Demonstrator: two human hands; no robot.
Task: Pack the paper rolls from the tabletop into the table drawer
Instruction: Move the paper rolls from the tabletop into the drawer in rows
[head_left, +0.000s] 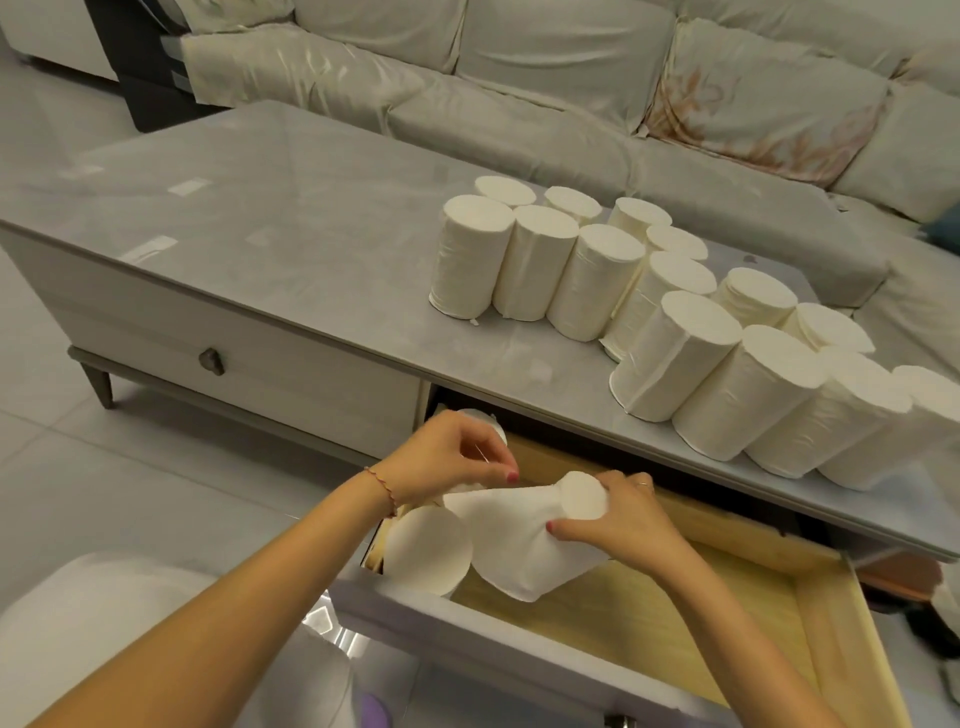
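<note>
1. Nearest the camera, two bare forearms reach down into the open drawer, which is pulled out from the right half of the table's front edge.
2. At the drawer's left end a standing paper roll sits against the left wall, its flat round end facing up; behind it, mostly hidden by the hand, another roll shows only a sliver near the drawer's back-left corner.
3. Just above these, the left hand has its fingers curled narrow, fingertips pinched at the far end of the roll being packed; whether it truly grips paper there I cannot tell for sure.
4. Next rightward, the tilted roll lies touching the standing one, long axis slanting from the drawer's front up toward the back-right.
5. On its right flank the right hand wraps it, thumb across the side, fingers behind the upper end, so this hand holds the roll.
6. Judging by that slant, the coming move turns on tipping the long axis upright beside its neighbour; the right hand is better placed to steer it.
7. Far right, along the tabletop's right half, the remaining rolls stand in a crowded double row, so packing has barely begun.
</note>
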